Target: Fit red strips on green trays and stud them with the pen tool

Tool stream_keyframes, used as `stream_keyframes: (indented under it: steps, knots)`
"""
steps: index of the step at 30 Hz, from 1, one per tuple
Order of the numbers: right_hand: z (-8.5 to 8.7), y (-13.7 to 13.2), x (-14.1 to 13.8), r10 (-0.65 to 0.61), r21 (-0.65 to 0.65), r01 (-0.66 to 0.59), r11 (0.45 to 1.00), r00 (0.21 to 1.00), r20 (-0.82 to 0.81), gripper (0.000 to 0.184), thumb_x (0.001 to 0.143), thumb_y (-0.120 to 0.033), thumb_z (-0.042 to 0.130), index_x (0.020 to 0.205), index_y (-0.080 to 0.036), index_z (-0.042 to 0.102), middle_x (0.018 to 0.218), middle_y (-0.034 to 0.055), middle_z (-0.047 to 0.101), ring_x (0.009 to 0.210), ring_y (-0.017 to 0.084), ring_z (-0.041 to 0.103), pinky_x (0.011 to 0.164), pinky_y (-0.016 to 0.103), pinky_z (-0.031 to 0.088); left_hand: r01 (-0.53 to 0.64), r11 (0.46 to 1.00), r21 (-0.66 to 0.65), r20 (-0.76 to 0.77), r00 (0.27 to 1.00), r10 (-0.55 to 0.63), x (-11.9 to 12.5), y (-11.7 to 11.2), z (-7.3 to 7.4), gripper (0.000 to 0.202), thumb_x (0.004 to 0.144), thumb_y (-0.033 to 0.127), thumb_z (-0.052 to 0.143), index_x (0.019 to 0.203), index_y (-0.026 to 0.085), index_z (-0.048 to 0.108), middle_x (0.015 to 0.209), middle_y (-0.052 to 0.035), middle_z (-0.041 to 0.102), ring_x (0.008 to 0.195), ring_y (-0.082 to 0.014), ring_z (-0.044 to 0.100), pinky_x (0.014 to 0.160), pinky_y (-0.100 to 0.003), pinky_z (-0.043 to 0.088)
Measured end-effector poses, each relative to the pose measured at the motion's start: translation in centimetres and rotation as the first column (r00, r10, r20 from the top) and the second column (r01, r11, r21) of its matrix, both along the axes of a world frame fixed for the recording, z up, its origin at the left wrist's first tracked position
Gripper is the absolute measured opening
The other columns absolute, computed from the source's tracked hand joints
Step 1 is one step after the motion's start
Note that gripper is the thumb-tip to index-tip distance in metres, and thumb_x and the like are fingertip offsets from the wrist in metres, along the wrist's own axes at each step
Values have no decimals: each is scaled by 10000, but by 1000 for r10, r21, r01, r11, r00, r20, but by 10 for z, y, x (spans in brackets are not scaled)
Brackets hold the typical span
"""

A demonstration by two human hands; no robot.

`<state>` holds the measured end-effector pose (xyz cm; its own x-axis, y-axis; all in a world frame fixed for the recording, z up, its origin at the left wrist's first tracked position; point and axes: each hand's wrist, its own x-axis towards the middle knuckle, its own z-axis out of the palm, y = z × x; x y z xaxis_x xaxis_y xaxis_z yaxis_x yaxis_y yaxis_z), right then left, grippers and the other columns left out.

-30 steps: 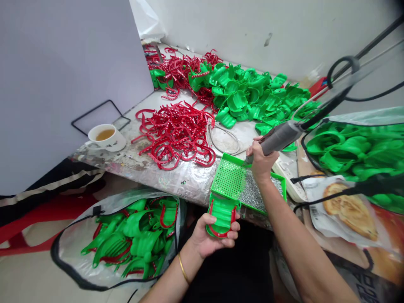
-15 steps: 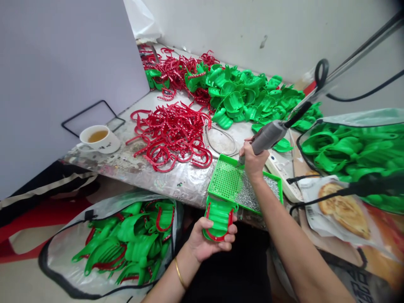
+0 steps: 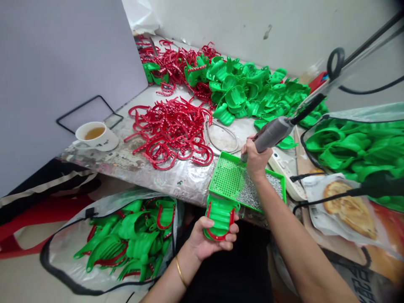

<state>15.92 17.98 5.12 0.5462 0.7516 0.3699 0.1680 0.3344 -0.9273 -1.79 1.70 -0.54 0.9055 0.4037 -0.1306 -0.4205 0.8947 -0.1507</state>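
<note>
My left hand grips a green plastic dental impression tray with a red rim, close to the table's front edge. My right hand holds a grey rotary hand tool with a black cable, its tip down at the near-left corner of a green perforated tray. Silvery metal bits lie in that tray's right half. The tool's tip is small and partly hidden by my fingers, so I cannot tell whether it touches anything.
A heap of red U-shaped rims and a heap of green trays cover the foil-topped table. Bags of green trays stand at right and lower left. A tea cup and power strip are nearby.
The whole view has shifted slightly as my head moves. Both hands keep the same hold, and the tool tip stays near the perforated tray's corner.
</note>
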Motion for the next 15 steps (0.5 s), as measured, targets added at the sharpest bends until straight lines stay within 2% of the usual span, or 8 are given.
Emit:
stream_keyframes:
  steps: [5, 12, 15]
  knots:
    - [2, -1, 0, 12, 26, -12, 1000, 1000, -7, 172, 733, -290, 624, 830, -155, 581, 491, -58, 486, 414, 88, 480, 425, 214, 404, 6, 1000, -13, 7, 1000, -6, -1, 0, -1, 681, 570, 289, 628, 1183, 16, 514, 894, -112, 542, 715, -128, 433, 581, -226, 237]
    - [18, -3, -2, 38, 123, -34, 992, 999, -26, 162, 737, -297, 633, 828, -173, 582, 499, -65, 462, 394, 82, 459, 421, 223, 417, 1, 1000, -3, 18, 1000, 0, -1, 0, 1, 664, 582, 291, 612, 1182, 22, 510, 886, -102, 527, 703, -120, 424, 570, -211, 239]
    - [19, -4, -4, 34, 94, -32, 995, 999, -16, 155, 737, -287, 630, 824, -167, 582, 501, -59, 474, 400, 84, 470, 408, 215, 401, -2, 1000, -14, 10, 1000, 2, -1, -1, 2, 673, 579, 286, 614, 1184, 11, 507, 893, -111, 533, 712, -124, 434, 567, -211, 238]
